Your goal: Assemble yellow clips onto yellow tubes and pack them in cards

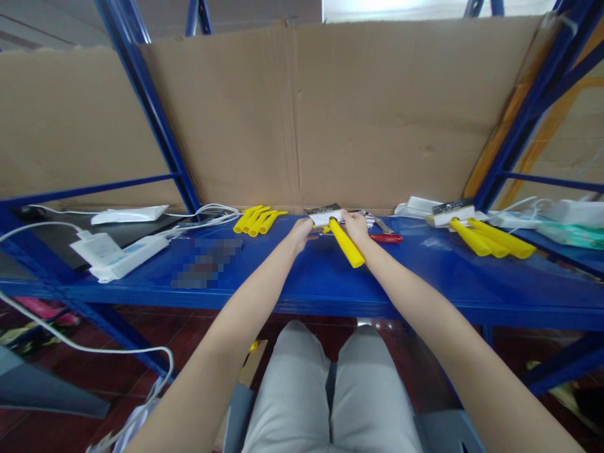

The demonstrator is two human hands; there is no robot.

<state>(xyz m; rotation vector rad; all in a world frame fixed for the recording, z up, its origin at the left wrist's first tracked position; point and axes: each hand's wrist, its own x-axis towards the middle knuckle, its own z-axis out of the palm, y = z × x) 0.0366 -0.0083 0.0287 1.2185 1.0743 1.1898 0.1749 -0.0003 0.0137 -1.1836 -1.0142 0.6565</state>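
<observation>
Both of my hands are at a small white box with a black printed top [323, 215], above the blue shelf top [283, 277]. My left hand [300, 233] grips its left end, fingers closed. At the right end, my right hand [356, 225] is closed on the same box. A yellow tapered tube [347, 244] juts from the box's front toward me, wide end nearest. Just right of my hands lies a screwdriver with a red handle [387, 238]. Metal tools behind my right hand are partly hidden.
Several yellow tubes [257, 220] lie at left. Another box [453, 212] with yellow tubes [491, 239] sits at right. A white power strip [127, 259] and cables occupy the left side. Cardboard [377, 113] closes off the back between blue posts [155, 119].
</observation>
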